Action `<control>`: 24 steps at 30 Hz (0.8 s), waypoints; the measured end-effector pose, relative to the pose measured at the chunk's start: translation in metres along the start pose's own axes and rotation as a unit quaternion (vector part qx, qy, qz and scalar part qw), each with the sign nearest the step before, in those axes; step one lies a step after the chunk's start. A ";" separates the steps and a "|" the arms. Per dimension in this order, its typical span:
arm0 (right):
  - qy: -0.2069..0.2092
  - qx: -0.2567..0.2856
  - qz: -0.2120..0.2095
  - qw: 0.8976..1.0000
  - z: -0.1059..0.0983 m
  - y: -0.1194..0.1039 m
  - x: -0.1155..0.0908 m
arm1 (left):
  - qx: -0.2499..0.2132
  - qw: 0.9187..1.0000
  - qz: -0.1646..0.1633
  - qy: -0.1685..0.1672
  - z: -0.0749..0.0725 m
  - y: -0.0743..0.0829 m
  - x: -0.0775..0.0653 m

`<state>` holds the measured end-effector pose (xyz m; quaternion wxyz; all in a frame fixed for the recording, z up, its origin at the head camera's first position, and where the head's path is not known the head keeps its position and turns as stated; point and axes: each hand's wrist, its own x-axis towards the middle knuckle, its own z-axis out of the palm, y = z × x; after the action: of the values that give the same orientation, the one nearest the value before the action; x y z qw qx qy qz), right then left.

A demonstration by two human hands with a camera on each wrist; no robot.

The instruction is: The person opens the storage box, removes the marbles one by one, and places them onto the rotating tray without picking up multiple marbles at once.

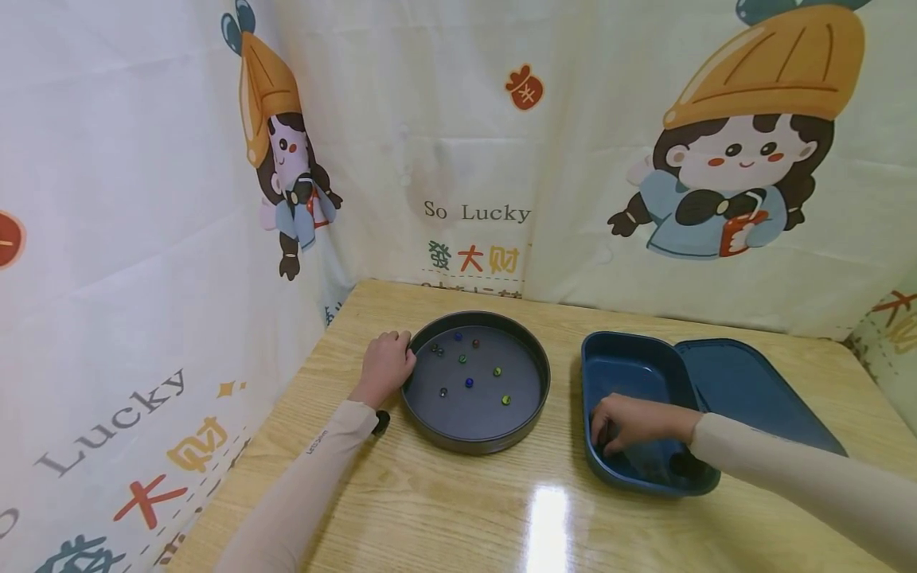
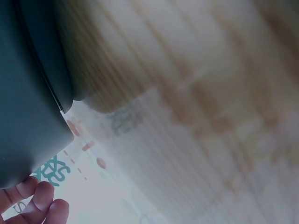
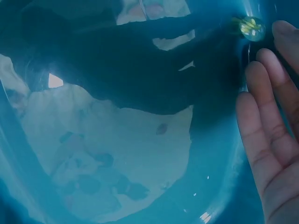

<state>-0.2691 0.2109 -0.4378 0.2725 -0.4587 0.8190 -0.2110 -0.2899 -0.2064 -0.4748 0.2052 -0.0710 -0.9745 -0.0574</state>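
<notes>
My left hand (image 1: 387, 368) grips the left rim of a round dark pan (image 1: 476, 447), its fingers (image 2: 43, 193) curled at the pan's wall in the left wrist view. Several small glass marbles lie scattered on the pan's floor, among them a blue marble (image 1: 469, 383) and a yellow-green marble (image 1: 506, 400). My right hand (image 1: 634, 422) reaches down into a deep blue rectangular container (image 1: 630, 348). In the right wrist view its fingers (image 3: 261, 100) extend along the container's wall, with the fingertips beside a clear marble with yellow inside (image 3: 252, 29).
A flat blue lid (image 1: 752, 382) lies on the wooden table (image 1: 444, 509), right behind the container. A printed curtain (image 1: 466, 151) hangs along the back and left of the table. The pan and container stand apart, with bare wood between them.
</notes>
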 end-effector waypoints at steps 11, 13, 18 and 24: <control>-0.012 -0.004 0.010 1.000 0.007 -0.001 0.002 | 0.001 1.000 0.002 -0.001 -0.001 0.000 0.000; -0.016 -0.003 0.015 1.000 0.008 -0.002 0.002 | 0.001 1.000 0.002 -0.002 -0.001 0.000 0.000; -0.021 -0.009 0.002 1.000 0.010 -0.004 0.002 | 0.001 1.000 0.005 0.001 -0.002 0.001 0.000; -0.021 -0.025 -0.034 0.999 0.012 -0.005 0.002 | -0.008 1.000 0.001 0.006 -0.002 0.001 -0.001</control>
<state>-0.2590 0.2053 -0.4442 0.2706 -0.4974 0.8020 -0.1902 -0.2881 -0.2061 -0.4732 0.2101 -0.0728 -0.9728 -0.0652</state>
